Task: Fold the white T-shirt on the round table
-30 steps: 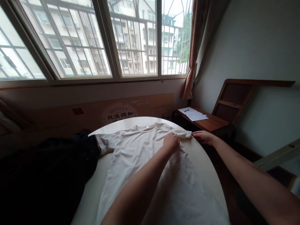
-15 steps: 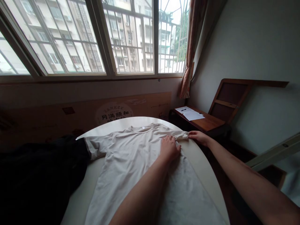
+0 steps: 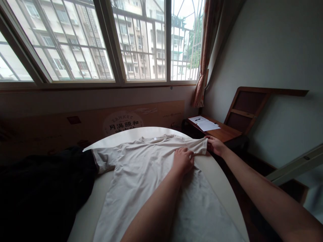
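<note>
A white short-sleeved T-shirt (image 3: 143, 174) lies spread on a round white table (image 3: 219, 178), its neckline toward the window. My left hand (image 3: 183, 160) rests on the shirt by the armpit of the right-side sleeve, its fingers curled on the fabric; part of its grip is hidden. At the table's right edge, my right hand (image 3: 215, 146) pinches the hem of that sleeve and holds it stretched outward. The opposite sleeve reaches to a heap of black cloth (image 3: 47, 188) at the left.
Beyond the table stands a large cardboard panel (image 3: 161, 114) with printed characters, below a barred window (image 3: 141, 43). To the right, a low wooden table (image 3: 227, 133) bears sheets of paper (image 3: 207, 125) and a pen. A tied curtain (image 3: 200, 87) hangs in the corner.
The right-side sleeve has gone from bunched to opened out flat, its hem drawn slightly to the right by my right hand. My left hand has stayed near the armpit, its fingers more curled.
</note>
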### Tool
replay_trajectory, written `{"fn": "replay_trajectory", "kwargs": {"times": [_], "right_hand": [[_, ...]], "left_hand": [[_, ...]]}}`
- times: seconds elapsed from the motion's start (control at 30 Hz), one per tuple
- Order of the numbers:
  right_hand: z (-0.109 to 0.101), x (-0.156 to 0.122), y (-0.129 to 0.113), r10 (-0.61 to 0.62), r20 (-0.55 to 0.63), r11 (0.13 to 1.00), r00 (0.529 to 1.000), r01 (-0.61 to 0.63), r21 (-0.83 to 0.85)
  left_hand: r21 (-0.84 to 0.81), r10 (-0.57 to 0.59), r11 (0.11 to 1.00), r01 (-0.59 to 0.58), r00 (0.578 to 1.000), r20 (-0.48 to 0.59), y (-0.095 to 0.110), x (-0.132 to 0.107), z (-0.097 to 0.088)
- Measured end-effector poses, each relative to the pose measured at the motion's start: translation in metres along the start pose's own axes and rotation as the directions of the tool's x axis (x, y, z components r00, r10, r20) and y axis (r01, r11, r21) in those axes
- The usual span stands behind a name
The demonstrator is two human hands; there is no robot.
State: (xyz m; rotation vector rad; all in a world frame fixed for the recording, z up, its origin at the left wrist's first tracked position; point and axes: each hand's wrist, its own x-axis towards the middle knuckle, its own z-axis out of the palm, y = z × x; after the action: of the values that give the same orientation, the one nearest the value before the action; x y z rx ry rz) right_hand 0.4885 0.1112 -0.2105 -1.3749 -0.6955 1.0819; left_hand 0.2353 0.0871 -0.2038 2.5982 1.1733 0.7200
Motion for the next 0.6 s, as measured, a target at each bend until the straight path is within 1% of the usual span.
{"fn": "replay_trajectory", "kwargs": {"times": [0.1, 0.17, 0.23, 0.3, 0.37, 0.43, 0.53, 0.6], "right_hand": [[-0.001, 0.005, 0.0, 0.075, -0.077, 0.995, 0.994, -0.079, -0.059], [-0.002, 0.008, 0.0, 0.136, -0.11, 0.981, 0.985, -0.149, -0.12], [-0.002, 0.01, 0.0, 0.195, -0.122, 0.955, 0.973, -0.217, -0.201], [0.001, 0.01, 0.0, 0.229, -0.111, 0.928, 0.967, -0.252, -0.275], [0.005, 0.01, -0.001, 0.23, -0.074, 0.918, 0.97, -0.241, -0.315], [0.006, 0.008, -0.003, 0.2, -0.019, 0.928, 0.98, -0.196, -0.318], [0.002, 0.006, -0.009, 0.143, 0.043, 0.937, 0.989, -0.121, -0.328], [-0.003, 0.007, -0.012, 0.119, 0.049, 0.918, 0.992, -0.091, -0.385]], "left_hand": [[-0.01, 0.039, 0.999, -0.039, 0.999, 0.005, 0.001, -0.001, 0.001], [-0.012, 0.045, 0.999, -0.044, 0.999, 0.02, 0.003, -0.002, 0.001], [-0.004, 0.039, 0.999, -0.038, 0.999, 0.032, 0.004, -0.002, 0.0], [0.005, 0.034, 0.999, -0.034, 0.999, 0.034, 0.004, -0.002, 0.0], [0.005, 0.036, 0.999, -0.036, 0.999, 0.029, 0.004, -0.003, -0.001], [0.001, 0.035, 0.999, -0.035, 0.999, 0.029, 0.004, -0.002, -0.001], [-0.002, 0.022, 1.0, -0.022, 0.999, 0.041, 0.003, -0.002, -0.001], [-0.002, 0.017, 1.0, -0.017, 0.999, 0.043, 0.004, -0.002, 0.0]]}}
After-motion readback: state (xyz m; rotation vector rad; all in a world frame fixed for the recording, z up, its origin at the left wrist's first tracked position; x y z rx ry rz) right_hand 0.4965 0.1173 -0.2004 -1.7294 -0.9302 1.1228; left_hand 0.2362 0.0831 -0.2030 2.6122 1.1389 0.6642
